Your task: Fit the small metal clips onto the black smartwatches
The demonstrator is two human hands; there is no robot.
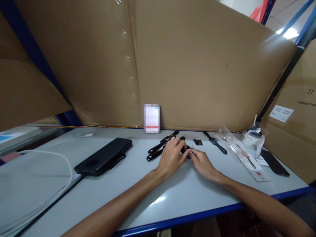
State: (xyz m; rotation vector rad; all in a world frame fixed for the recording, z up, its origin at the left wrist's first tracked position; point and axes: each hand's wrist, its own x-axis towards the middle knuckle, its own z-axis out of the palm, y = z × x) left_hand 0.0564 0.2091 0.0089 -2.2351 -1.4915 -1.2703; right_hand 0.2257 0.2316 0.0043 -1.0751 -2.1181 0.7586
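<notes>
My left hand point(172, 152) is closed over a black spokeshave point(183, 150) on the table; its fingers hide most of the tool. Close beside it, my right hand point(202, 163) pinches a small silver metal part point(192, 149) at the spokeshave's right end. I cannot tell whether this part is a screw. Another black spokeshave point(158, 148) lies at an angle behind my left hand, with a further black handle point(153, 156) just in front of it. Beyond my right hand rests a small flat black piece point(197, 142).
A separate spokeshave point(214, 142) lies to the right, beside clear plastic packaging point(243, 154) and a black phone point(275, 163). A black power bank-like device point(103, 156) and a white cable point(66, 161) are on the left. A blurred upright screen point(151, 118) leans against the cardboard wall point(197, 65).
</notes>
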